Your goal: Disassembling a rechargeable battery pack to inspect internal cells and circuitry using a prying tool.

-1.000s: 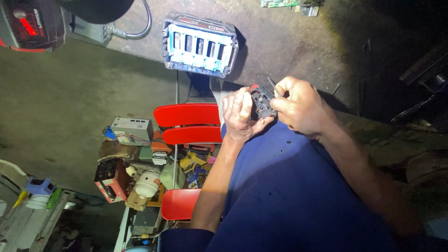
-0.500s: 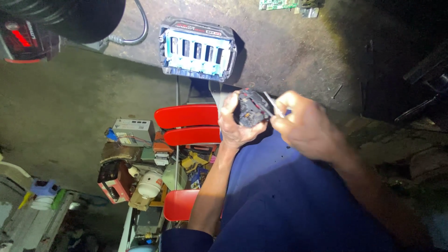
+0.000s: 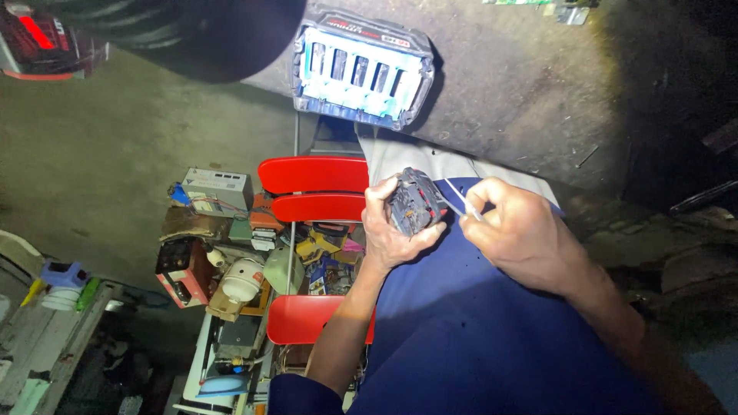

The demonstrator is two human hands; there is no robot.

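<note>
My left hand (image 3: 388,234) grips a small dark grey plastic housing (image 3: 413,201) with red trim, held up over my blue-clad lap. My right hand (image 3: 516,229) pinches a thin metal tool (image 3: 455,202) whose tip meets the right side of the housing. Beyond the hands, an open battery pack (image 3: 360,69) with a row of pale blue cells lies on the worn workbench top (image 3: 523,92).
A red slatted chair (image 3: 315,186) stands below and to the left, with a heap of parts, small boxes and a white bulb-shaped part (image 3: 242,278) around it. A red-lit device (image 3: 34,38) sits at top left. A dark round shape (image 3: 223,34) blocks the top edge.
Both hands have come down toward my lap. The housing has been turned in my left hand, and my right hand has drawn back to the right, with the thin tool showing against the housing.
</note>
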